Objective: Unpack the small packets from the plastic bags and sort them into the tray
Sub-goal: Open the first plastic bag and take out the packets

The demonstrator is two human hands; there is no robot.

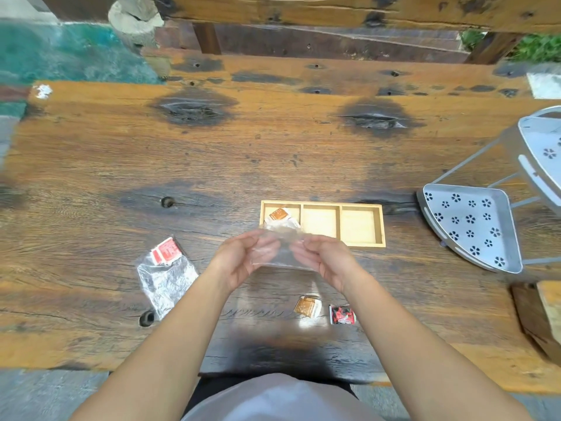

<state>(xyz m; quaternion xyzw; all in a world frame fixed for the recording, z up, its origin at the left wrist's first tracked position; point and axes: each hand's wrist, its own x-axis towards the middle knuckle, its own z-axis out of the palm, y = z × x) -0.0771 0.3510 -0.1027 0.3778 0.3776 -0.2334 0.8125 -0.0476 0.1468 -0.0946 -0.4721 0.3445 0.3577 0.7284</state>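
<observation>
Above the table, my left hand (243, 258) and my right hand (323, 259) both grip a clear plastic bag (280, 253), just in front of the wooden tray (361, 245). The tray has three compartments; its left one holds orange-and-white packets (279, 214), the other two hold nothing. A second clear bag (165, 276) lies to the left with red packets (165, 252) at its top end. An orange packet (307, 305) and a black-and-red packet (341, 314) lie on the table under my right wrist.
A grey metal corner rack (473, 226) with flower-shaped holes lies on its side at the right. A wooden block (543, 314) sits at the right edge. The plank table (212, 165) has dark knots and holes; a bench stands beyond it.
</observation>
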